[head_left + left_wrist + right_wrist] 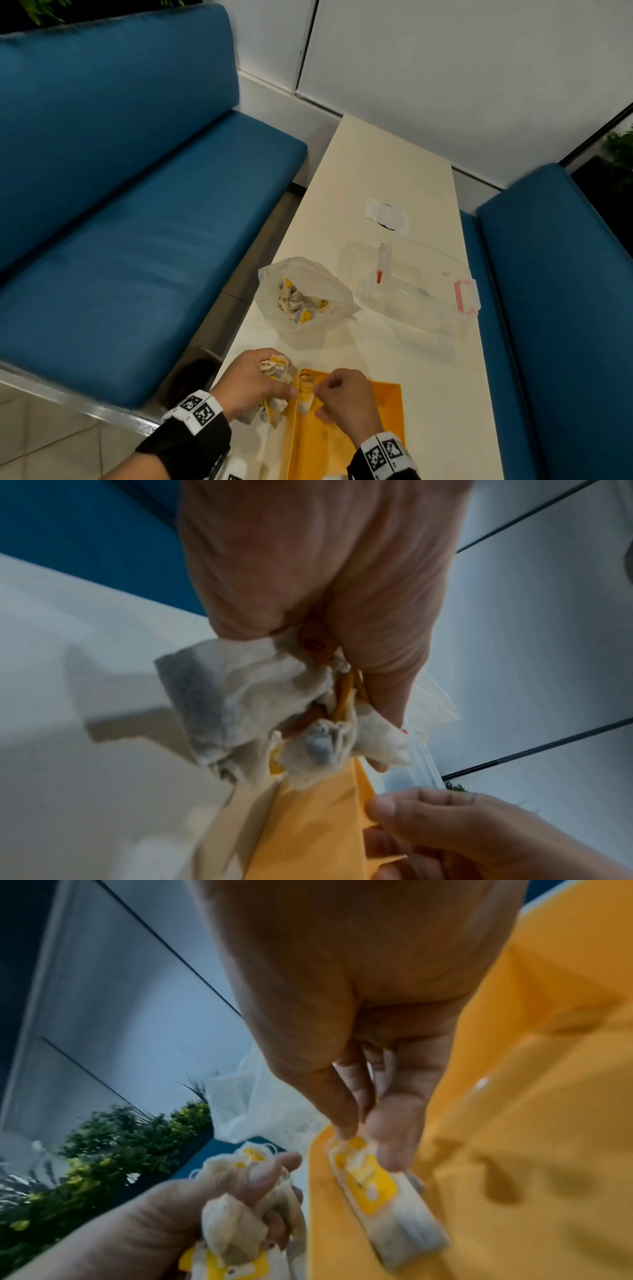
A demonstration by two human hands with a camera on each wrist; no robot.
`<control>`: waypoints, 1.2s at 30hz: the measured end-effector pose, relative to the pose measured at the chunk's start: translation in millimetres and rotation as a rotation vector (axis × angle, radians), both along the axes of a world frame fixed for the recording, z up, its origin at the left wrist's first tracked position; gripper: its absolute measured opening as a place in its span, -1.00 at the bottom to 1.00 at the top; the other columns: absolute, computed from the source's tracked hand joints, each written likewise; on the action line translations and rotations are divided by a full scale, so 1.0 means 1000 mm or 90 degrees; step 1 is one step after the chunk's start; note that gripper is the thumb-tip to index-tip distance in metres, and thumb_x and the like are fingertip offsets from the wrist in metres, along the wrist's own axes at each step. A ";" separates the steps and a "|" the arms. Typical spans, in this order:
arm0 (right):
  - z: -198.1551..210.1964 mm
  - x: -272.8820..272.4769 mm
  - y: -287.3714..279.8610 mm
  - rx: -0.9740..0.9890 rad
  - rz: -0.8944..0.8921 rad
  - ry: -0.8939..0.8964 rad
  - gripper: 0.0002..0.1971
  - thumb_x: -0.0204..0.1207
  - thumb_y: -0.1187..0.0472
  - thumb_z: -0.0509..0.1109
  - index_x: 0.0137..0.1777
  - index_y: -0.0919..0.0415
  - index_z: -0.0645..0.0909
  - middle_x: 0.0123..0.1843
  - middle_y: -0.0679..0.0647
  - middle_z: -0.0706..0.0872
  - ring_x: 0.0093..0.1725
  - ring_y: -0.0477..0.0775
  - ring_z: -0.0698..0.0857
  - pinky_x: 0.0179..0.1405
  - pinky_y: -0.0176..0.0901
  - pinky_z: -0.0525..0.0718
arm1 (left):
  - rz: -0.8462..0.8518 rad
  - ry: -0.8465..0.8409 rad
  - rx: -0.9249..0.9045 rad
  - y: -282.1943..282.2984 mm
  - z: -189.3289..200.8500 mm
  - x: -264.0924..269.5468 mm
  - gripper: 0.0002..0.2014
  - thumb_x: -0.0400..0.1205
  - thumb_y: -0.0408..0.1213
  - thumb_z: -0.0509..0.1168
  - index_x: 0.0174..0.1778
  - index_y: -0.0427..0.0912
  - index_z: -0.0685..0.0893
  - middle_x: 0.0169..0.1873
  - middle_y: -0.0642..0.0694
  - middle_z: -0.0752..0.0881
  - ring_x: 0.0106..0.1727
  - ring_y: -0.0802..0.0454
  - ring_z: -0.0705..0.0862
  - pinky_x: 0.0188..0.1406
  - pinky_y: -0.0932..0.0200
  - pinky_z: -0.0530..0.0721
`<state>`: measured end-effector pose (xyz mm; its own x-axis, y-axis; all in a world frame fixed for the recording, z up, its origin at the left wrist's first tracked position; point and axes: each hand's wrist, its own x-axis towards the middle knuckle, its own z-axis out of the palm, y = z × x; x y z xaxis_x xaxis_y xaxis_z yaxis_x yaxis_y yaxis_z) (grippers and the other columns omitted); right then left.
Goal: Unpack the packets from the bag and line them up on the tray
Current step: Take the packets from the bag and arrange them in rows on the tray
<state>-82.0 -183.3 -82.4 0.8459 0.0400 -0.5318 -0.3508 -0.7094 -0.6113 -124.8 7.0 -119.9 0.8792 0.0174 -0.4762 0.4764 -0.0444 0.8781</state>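
A clear plastic bag (303, 296) holding several tea-bag packets with yellow tags stands open on the white table (394, 164). An orange tray (346, 442) lies at the near edge. My left hand (274, 387) grips a bunch of packets (240, 696) just left of the tray's far left corner. My right hand (322, 394) pinches one packet (377, 1191) by its tag end, and that packet lies on the tray (531, 1123) by its left rim. In the right wrist view the left hand (205, 1191) and the bag (253, 1104) show behind.
A clear plastic box with a pink latch (466, 296) sits to the right of the bag, with a white paper slip (387, 216) beyond it. Blue benches flank the table on the left (137, 240) and on the right (565, 308).
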 end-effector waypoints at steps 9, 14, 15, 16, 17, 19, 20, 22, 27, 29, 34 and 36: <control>0.034 0.017 0.020 0.162 0.166 -0.109 -0.82 0.42 0.23 0.60 -0.06 -0.07 0.82 -0.08 -0.03 0.83 -0.20 -0.13 0.76 -0.13 -0.28 0.74 | -0.067 -0.056 -0.060 0.005 0.015 0.001 -0.44 0.25 -0.30 0.76 0.17 0.01 0.80 0.02 -0.07 0.88 0.06 -0.04 0.87 0.17 -0.11 0.82; 0.032 0.017 0.026 0.205 0.152 -0.083 -0.91 0.44 0.32 0.59 -0.14 0.10 0.83 -0.22 0.08 0.84 -0.33 -0.05 0.75 -0.23 -0.24 0.73 | -0.083 -0.074 -0.071 0.006 0.021 0.000 -0.47 0.30 -0.37 0.74 0.18 -0.01 0.80 0.03 -0.06 0.88 0.06 -0.02 0.86 0.15 -0.03 0.82; 0.031 0.017 0.026 0.210 0.146 -0.081 -0.92 0.45 0.33 0.58 -0.16 0.13 0.82 -0.26 0.08 0.82 -0.35 -0.04 0.75 -0.27 -0.25 0.71 | -0.084 -0.076 -0.075 0.006 0.022 0.000 -0.48 0.31 -0.39 0.73 0.17 -0.02 0.80 0.02 -0.06 0.88 0.06 -0.02 0.86 0.13 0.01 0.81; 0.031 0.017 0.027 0.215 0.139 -0.078 -0.92 0.46 0.33 0.57 -0.17 0.14 0.81 -0.31 0.06 0.80 -0.37 -0.03 0.74 -0.31 -0.26 0.69 | -0.083 -0.077 -0.081 0.006 0.023 0.000 -0.49 0.33 -0.41 0.72 0.17 -0.03 0.80 0.01 -0.07 0.89 0.05 -0.01 0.87 0.10 0.05 0.81; 0.030 0.017 0.027 0.221 0.131 -0.075 -0.93 0.47 0.34 0.56 -0.18 0.16 0.80 -0.36 0.04 0.78 -0.38 -0.02 0.74 -0.36 -0.27 0.66 | -0.080 -0.076 -0.087 0.007 0.024 0.000 -0.51 0.33 -0.43 0.71 0.15 -0.04 0.80 0.00 -0.08 0.89 0.04 -0.02 0.87 0.08 0.08 0.80; 0.029 0.018 0.028 0.232 0.110 -0.075 -0.94 0.49 0.36 0.54 -0.18 0.20 0.77 -0.39 0.04 0.76 -0.40 0.00 0.73 -0.45 -0.29 0.59 | -0.071 -0.073 -0.097 0.007 0.024 0.000 -0.54 0.34 -0.43 0.72 0.12 -0.07 0.81 -0.01 -0.10 0.89 0.04 -0.04 0.87 0.09 0.05 0.81; 0.029 0.019 0.028 0.239 0.100 -0.080 -0.92 0.50 0.37 0.53 -0.18 0.21 0.76 -0.39 0.05 0.76 -0.41 0.00 0.73 -0.47 -0.30 0.57 | -0.066 -0.069 -0.104 0.008 0.024 0.000 -0.55 0.34 -0.43 0.72 0.11 -0.08 0.81 0.00 -0.11 0.89 0.05 -0.06 0.87 0.12 0.00 0.81; 0.029 0.020 0.027 0.250 0.087 -0.093 -0.90 0.50 0.38 0.53 -0.20 0.19 0.75 -0.38 0.06 0.76 -0.42 0.00 0.73 -0.49 -0.35 0.55 | -0.059 -0.061 -0.121 0.009 0.022 -0.001 -0.52 0.34 -0.44 0.72 0.15 -0.11 0.80 0.04 -0.13 0.89 0.09 -0.10 0.87 0.20 -0.09 0.80; 0.036 0.027 0.022 0.253 0.078 -0.129 -0.97 0.49 0.35 0.55 -0.16 0.23 0.79 -0.39 0.01 0.77 -0.43 -0.03 0.72 -0.47 -0.36 0.55 | -0.042 -0.042 -0.152 0.011 0.015 0.000 -0.46 0.34 -0.45 0.72 0.24 -0.15 0.78 0.07 -0.17 0.88 0.13 -0.15 0.86 0.28 -0.18 0.77; 0.040 0.032 0.019 0.249 0.080 -0.159 -0.96 0.48 0.35 0.56 -0.16 0.21 0.81 -0.36 0.01 0.79 -0.40 -0.06 0.72 -0.41 -0.36 0.57 | -0.025 -0.035 -0.147 0.013 0.012 0.001 -0.43 0.32 -0.43 0.73 0.26 -0.12 0.77 0.07 -0.14 0.89 0.13 -0.10 0.86 0.28 -0.16 0.78; 0.037 0.043 0.004 0.179 0.102 -0.161 -0.94 0.43 0.30 0.60 -0.22 0.12 0.83 -0.31 -0.04 0.80 -0.35 -0.08 0.70 -0.30 -0.33 0.61 | 0.022 -0.011 -0.186 0.017 0.005 0.001 -0.45 0.27 -0.36 0.77 0.19 -0.09 0.82 0.10 -0.19 0.87 0.17 -0.15 0.84 0.30 -0.18 0.76; 0.035 0.045 -0.005 0.186 0.072 -0.137 -0.97 0.45 0.33 0.58 -0.18 0.22 0.82 -0.38 0.02 0.79 -0.41 -0.10 0.68 -0.38 -0.33 0.56 | 0.038 -0.005 -0.205 0.018 0.005 0.002 -0.47 0.27 -0.38 0.76 0.17 -0.10 0.83 0.10 -0.21 0.87 0.19 -0.17 0.84 0.31 -0.17 0.75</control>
<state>-37.2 -188.2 -47.5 0.9186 0.2633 -0.2947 -0.1217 -0.5211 -0.8448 -123.0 25.2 -114.9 0.8845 -0.0817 -0.4594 0.4637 0.2641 0.8457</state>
